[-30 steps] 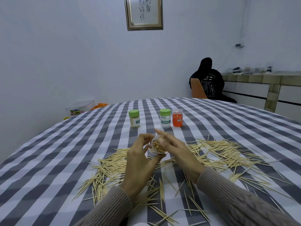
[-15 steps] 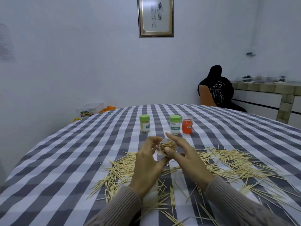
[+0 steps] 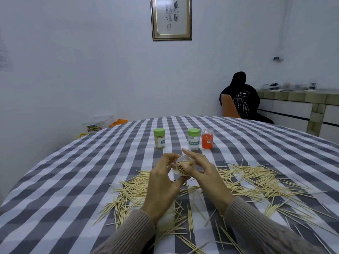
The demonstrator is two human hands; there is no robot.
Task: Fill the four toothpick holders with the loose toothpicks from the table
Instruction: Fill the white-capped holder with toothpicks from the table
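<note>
Left green-lidded holder – packed w/ picks, lid on, parked at back. Left hand grips the clear holder, tipped toward the person, approx half full; right hand fingers pinch its rim, prob. settling picks. Second green-lidded holder looks empty; orange holder open-topped. Loose toothpicks strewn across worktop.

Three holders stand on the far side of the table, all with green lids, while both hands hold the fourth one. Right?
Not quite. The head view shows only two green-lidded holders; the third is an orange holder with no green lid. The left hand and right hand do hold the fourth holder.
</note>
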